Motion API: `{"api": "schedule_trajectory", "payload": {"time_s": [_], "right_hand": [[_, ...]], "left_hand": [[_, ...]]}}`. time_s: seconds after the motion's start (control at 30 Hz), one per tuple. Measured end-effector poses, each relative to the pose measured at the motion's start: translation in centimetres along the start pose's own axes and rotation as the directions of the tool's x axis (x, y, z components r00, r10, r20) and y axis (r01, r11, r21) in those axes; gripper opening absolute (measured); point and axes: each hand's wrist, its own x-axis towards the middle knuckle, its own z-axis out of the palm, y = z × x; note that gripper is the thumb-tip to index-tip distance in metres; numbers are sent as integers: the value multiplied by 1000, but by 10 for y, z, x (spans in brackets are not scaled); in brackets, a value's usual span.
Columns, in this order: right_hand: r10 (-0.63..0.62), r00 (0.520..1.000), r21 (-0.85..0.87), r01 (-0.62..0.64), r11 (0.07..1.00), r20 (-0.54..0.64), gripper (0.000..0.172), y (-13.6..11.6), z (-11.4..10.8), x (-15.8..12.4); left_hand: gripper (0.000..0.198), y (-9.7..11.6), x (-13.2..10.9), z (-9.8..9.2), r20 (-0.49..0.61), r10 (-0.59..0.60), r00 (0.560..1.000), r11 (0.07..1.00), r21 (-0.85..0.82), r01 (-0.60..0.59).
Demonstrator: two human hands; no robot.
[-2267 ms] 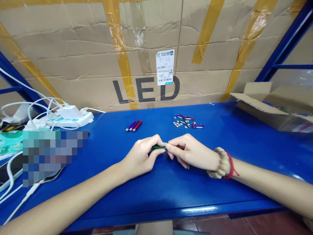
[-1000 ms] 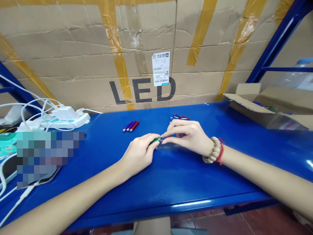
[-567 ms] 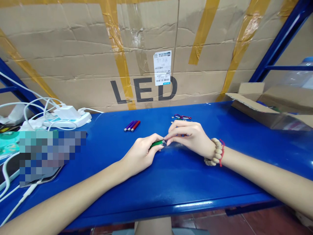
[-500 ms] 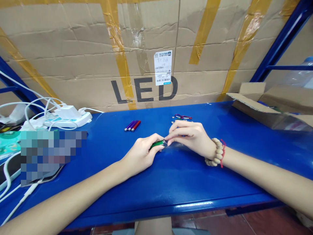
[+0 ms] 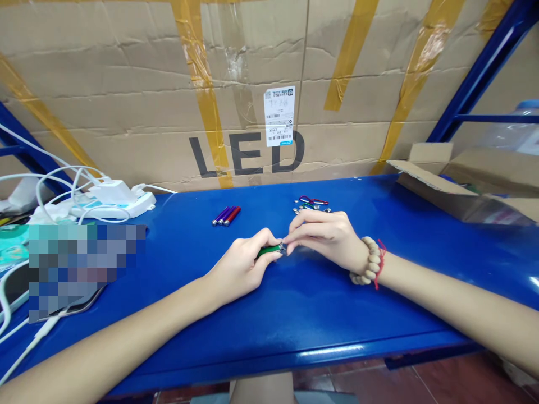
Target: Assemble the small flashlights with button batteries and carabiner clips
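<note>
My left hand [image 5: 238, 266] is closed around a small green mini flashlight [image 5: 268, 250], its silver end pointing right. Thumb and forefinger of my right hand [image 5: 324, 238] are pinched together at that silver end; whatever small part sits between the fingertips is too small to make out. Behind my left hand, a purple tube [image 5: 219, 216] and a red tube [image 5: 233, 216] lie with another purple one, side by side, silver ends toward me. Beyond my right hand are red and blue carabiner clips [image 5: 314, 201] and several small silver round pieces [image 5: 296, 210], partly hidden by the fingers.
A white power strip [image 5: 138, 205] with cables and a charger lies at the left, near a blurred-out phone [image 5: 84, 303]. An open cardboard box [image 5: 446, 193] stands at the right. A large taped carton [image 5: 160, 112] rises behind the blue table [image 5: 295, 314].
Both hands stay together at the green flashlight's silver end, with the right fingertips shifted slightly. The whole view has moved a little; the tubes and clips lie as before.
</note>
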Motion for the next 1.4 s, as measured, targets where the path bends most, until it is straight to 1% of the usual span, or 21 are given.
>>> {"api": "schedule_trajectory", "payload": {"time_s": [0.2, 0.33, 0.4, 0.53, 0.7, 0.8, 0.93, 1.07, 1.13, 1.2, 1.3, 1.4], "right_hand": [[17, 999, 158, -10, 987, -40, 25, 0, 2, 4], [90, 995, 246, -78, 966, -39, 25, -3, 5, 5], [140, 990, 278, -132, 952, -10, 26, -3, 6, 5], [245, 965, 310, -262, 914, 94, 30, -3, 6, 6], [310, 938, 339, -345, 876, 154, 32, -6, 5, 7], [388, 901, 384, -434, 815, 194, 32, -9, 5, 7], [488, 826, 459, -563, 688, 282, 31, -12, 7, 7], [550, 753, 444, -658, 608, 362, 29, -12, 6, 9], [568, 727, 432, -687, 585, 386, 28, -12, 6, 10], [576, 717, 430, -696, 575, 391, 27, -12, 5, 11], [580, 723, 435, -690, 578, 375, 26, -11, 4, 11], [584, 727, 434, -686, 584, 363, 27, -11, 4, 11]], "left_hand": [[5, 0, 1, 1, -8, -17, 1000, 1000, -20, 17], [8, -1, 1, 1, -32, 15, 999, 1000, -14, -16], [9, -2, 0, 1, -36, 47, 998, 999, -9, -48], [9, -5, -2, 1, -23, 103, 994, 995, 9, -103], [8, -5, -3, 0, -10, 146, 989, 989, 12, -146], [7, -4, -3, 0, -34, 145, 989, 989, 7, -145], [8, -2, -3, -1, -81, 143, 986, 990, 10, -143], [4, -1, -1, -2, -92, 147, 985, 989, 44, -143], [7, 0, 0, -2, -101, 129, 987, 990, 70, -122], [11, 1, 1, -2, -117, 115, 986, 991, 83, -106], [13, 1, 1, -1, -137, 94, 986, 994, 68, -85], [11, 1, 0, 0, -136, 33, 990, 999, 34, -29]]}}
